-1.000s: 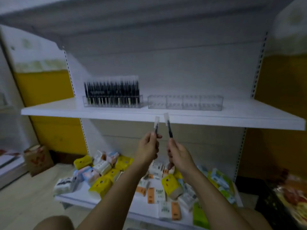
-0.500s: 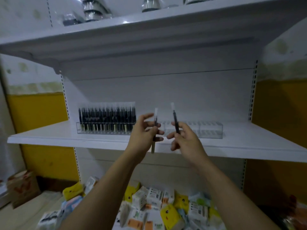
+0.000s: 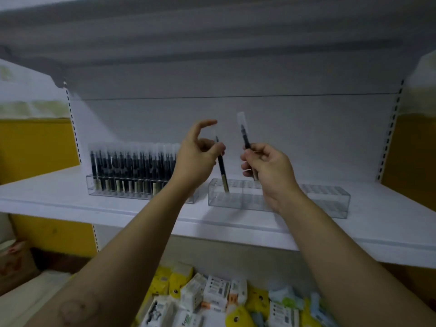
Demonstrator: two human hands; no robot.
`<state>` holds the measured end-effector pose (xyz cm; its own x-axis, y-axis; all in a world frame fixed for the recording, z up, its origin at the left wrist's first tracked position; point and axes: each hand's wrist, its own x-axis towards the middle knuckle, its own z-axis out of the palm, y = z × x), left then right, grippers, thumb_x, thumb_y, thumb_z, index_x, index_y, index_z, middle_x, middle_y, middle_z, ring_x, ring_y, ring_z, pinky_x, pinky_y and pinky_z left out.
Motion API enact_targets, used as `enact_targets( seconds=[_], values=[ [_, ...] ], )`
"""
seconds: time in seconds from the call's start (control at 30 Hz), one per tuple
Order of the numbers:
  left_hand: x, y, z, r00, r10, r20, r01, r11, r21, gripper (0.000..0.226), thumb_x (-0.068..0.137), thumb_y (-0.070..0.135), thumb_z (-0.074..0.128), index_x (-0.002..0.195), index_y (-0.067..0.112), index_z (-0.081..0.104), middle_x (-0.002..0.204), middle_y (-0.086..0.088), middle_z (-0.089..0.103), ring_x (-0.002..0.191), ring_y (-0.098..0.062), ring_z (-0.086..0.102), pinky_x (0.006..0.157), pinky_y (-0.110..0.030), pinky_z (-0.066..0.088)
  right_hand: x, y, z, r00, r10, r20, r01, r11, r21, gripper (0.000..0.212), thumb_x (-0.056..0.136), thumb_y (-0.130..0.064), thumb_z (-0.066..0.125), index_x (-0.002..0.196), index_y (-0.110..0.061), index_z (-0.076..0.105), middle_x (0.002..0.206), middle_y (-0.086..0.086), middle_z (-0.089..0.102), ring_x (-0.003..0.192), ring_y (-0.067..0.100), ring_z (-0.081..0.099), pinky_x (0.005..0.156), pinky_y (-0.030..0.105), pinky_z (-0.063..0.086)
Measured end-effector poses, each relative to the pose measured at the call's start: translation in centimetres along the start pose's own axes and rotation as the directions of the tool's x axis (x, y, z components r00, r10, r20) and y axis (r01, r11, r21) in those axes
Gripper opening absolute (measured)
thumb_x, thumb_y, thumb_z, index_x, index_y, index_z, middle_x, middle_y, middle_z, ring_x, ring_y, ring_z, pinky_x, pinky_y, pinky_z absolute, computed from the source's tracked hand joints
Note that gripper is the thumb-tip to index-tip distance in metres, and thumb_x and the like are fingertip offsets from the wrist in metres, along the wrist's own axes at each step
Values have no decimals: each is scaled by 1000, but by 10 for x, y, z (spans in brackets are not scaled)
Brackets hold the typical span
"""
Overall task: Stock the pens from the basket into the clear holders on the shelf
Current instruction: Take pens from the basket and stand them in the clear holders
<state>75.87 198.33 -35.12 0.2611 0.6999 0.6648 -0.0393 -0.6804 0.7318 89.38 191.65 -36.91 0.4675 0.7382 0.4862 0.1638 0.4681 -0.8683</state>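
Observation:
My left hand (image 3: 195, 159) pinches a black pen (image 3: 221, 165) between thumb and fingers, with the index finger lifted. That pen's lower end stands in the left end of the right-hand clear holder (image 3: 330, 197), which has nothing else in it. My right hand (image 3: 267, 165) grips a second black pen (image 3: 245, 139) upright by its lower half, above the holder, with the pen's clear cap on top. A second clear holder (image 3: 141, 192) to the left is packed with several black pens. The basket is out of view.
Both holders stand on a white shelf (image 3: 59, 197), under another shelf overhead. Below, a lower shelf carries several yellow and white packets (image 3: 212, 298). A cardboard box (image 3: 14, 263) sits on the floor at the far left.
Both hands have moved forward over the shelf. The left hand's pen has gone down into the left end of the right-hand holder, and the index finger has lifted. The right pen stays held upright.

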Motion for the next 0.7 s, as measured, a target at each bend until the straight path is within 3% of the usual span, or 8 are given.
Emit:
enact_targets(
  seconds=[0.13, 0.27, 0.37, 0.47, 0.7],
  values=[
    [27, -13, -2, 999, 36, 2, -36, 999, 19, 38, 91, 10, 62, 118, 32, 50, 100, 0, 61, 76, -6, 69, 67, -20, 56, 33, 7, 12, 997, 78, 21, -78, 997, 5, 9, 98, -7, 50, 96, -11, 57, 92, 8, 71, 81, 18, 71, 77, 32, 58],
    [47, -21, 1, 995, 93, 26, -95, 991, 90, 39, 88, 9, 66, 116, 32, 52, 96, 5, 59, 79, -6, 67, 69, -19, 57, 56, 13, 17, 999, 44, 17, -40, 980, -194, 4, 93, -12, 59, 92, -15, 58, 96, 5, 71, 91, 18, 69, 74, 31, 56],
    [58, -29, 4, 991, 129, 27, -131, 984, 123, 38, 88, 10, 66, 118, 30, 53, 93, 8, 58, 78, -1, 63, 65, -10, 53, 67, 19, 18, 999, 33, 41, -21, 965, -260, 7, 92, -9, 62, 90, -15, 59, 92, 8, 69, 88, 22, 69, 63, 28, 55],
    [62, -40, 7, 988, 152, 38, -156, 974, 165, 38, 89, 10, 65, 121, 28, 54, 93, 8, 58, 77, 1, 60, 61, -4, 47, 72, 27, 17, 998, 6, 64, 20, 916, -400, 9, 90, -7, 63, 97, -12, 60, 89, 6, 68, 84, 23, 69, 67, 33, 57],
    [68, -54, 5, 989, 147, 19, -148, 975, 166, 39, 89, 11, 66, 117, 33, 51, 93, 9, 59, 78, -2, 62, 62, -9, 50, 82, 30, 20, 990, 3, 139, 69, 859, -507, 14, 86, -12, 69, 97, -12, 60, 84, 5, 71, 78, 19, 71, 74, 36, 57]
  ],
)
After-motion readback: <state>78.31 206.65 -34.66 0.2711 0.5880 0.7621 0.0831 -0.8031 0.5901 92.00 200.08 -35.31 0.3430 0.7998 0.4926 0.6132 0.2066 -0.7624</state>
